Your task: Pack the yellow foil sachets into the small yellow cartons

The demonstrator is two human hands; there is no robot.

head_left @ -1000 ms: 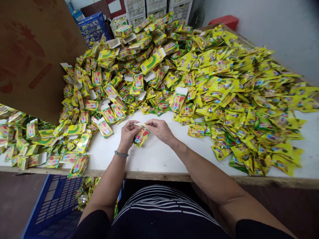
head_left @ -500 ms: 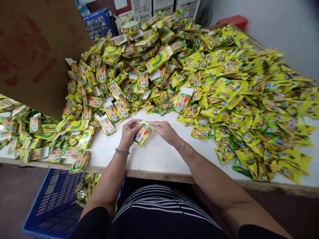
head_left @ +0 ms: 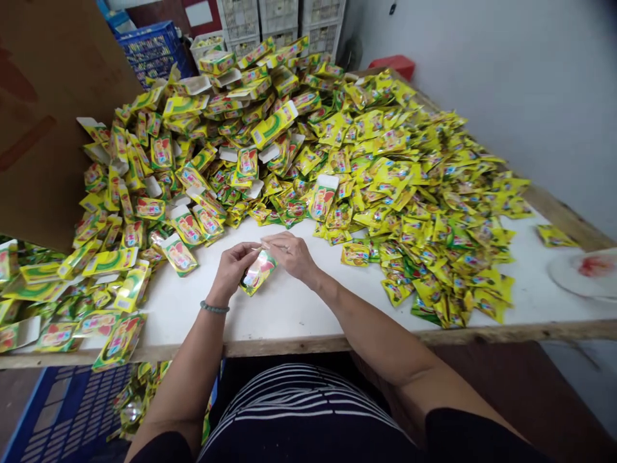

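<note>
My left hand (head_left: 232,270) and my right hand (head_left: 289,256) meet over the white table (head_left: 299,308), both pinching one small yellow-green carton (head_left: 258,272) at its top end. The carton hangs tilted between the fingers, its lower end just above the tabletop. To the left and behind lies a heap of the same small cartons (head_left: 187,161), many with white flaps open. A spread of flat yellow sachets (head_left: 424,193) covers the table to the right. One loose sachet (head_left: 355,253) lies just right of my right hand.
A brown cardboard sheet (head_left: 48,116) stands at the left. A blue crate (head_left: 62,411) sits on the floor below the table's left edge with cartons spilled into it. White and blue crates (head_left: 270,16) stand at the back. A white plate (head_left: 585,273) lies at the far right.
Both hands stay on the same carton, fingers working at its top end. The camera has swung right, bringing the table's right edge and the plate into view.
</note>
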